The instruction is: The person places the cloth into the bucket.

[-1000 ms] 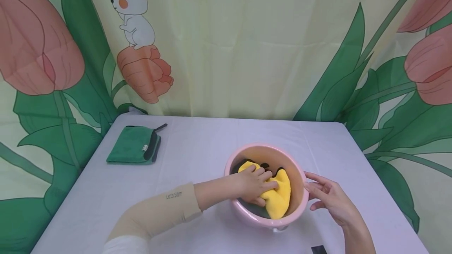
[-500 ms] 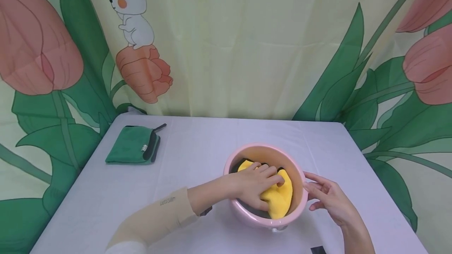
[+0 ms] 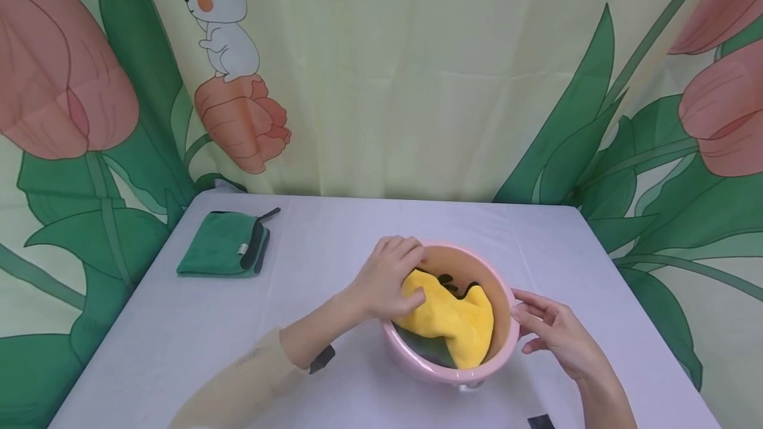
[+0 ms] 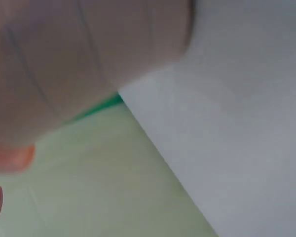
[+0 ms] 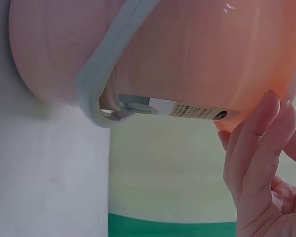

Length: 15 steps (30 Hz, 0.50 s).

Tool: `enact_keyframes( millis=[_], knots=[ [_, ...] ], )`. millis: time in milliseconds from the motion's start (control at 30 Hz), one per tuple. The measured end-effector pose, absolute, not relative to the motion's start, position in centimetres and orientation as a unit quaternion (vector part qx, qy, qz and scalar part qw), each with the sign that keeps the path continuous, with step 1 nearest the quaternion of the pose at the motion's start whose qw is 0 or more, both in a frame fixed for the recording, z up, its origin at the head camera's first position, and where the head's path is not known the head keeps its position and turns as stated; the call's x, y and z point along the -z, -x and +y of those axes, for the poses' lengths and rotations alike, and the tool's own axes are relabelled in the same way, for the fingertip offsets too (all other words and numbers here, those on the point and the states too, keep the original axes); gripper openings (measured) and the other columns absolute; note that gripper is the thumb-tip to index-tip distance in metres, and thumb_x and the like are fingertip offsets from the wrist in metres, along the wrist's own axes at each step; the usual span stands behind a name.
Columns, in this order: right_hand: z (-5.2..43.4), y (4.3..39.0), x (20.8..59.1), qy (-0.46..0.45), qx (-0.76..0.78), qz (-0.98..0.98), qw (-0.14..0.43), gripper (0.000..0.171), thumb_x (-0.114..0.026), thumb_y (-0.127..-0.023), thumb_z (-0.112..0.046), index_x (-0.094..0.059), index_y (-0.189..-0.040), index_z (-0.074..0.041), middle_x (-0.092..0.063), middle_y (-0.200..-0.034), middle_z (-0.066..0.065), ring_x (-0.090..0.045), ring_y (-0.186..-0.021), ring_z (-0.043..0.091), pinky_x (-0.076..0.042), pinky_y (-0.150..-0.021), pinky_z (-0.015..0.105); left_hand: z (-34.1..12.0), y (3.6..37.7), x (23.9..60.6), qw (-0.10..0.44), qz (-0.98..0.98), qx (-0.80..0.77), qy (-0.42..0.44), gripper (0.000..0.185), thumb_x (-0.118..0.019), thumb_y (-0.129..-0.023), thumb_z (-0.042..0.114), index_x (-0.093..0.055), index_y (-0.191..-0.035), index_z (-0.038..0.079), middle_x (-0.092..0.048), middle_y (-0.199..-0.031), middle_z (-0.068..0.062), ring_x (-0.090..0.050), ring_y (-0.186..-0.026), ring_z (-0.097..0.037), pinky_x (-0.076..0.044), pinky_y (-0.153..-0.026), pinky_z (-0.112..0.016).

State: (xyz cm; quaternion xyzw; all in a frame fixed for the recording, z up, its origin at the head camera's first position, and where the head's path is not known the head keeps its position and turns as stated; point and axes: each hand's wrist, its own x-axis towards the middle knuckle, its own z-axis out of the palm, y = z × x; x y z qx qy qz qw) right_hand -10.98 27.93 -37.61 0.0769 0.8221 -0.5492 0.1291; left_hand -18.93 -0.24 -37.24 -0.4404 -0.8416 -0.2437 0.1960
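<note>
Over the pink bowl (image 3: pixel 503 343) | left hand (image 3: pixel 390 277) grips yellow cloth (image 3: pixel 450 316) at its left end, rest slumps inside | right hand (image 3: pixel 551 336) fingers relaxed, touching bowl's right rim | green cloth (image 3: pixel 223 253) far left on table (image 3: pixel 334 243)

left hand (image 3: pixel 389 277) risen to basin rim, lifting yellow cloth (image 3: pixel 450 320)

The yellow cloth (image 3: pixel 448 323) hides most of the dark thing (image 3: pixel 454 281) in the pink bowl (image 3: pixel 505 343); the left wrist view is blurred.
</note>
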Motion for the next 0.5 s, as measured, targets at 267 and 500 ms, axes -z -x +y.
enact_keyframes(
  millis=[267,500],
  knots=[
    [27.9,11.1,37.2,-0.072,0.546,0.823,0.139,0.060,-0.056,-0.091,-0.024,-0.031,-0.137,0.006,-0.063,-0.099,0.007,-0.061,-0.071,0.016,-0.054,-0.058,0.030,-6.9,20.8,39.5,0.232,-0.880,0.266,0.317,0.030,-0.063,-0.070,0.018,-0.054,-0.098,0.009,-0.054,-0.095,-0.003,-0.047,-0.091,-0.021,-0.037,-0.087,-0.044],
    [28.0,11.0,37.1,-0.059,0.540,0.828,0.140,0.062,-0.055,-0.091,-0.025,-0.030,-0.138,0.007,-0.062,-0.100,0.008,-0.061,-0.071,0.016,-0.054,-0.058,0.027,-13.9,21.6,40.8,0.202,-0.936,0.208,0.199,0.038,-0.060,-0.073,0.019,-0.053,-0.108,0.004,-0.053,-0.109,-0.012,-0.045,-0.103,-0.031,-0.030,-0.092,-0.049]
  ],
)
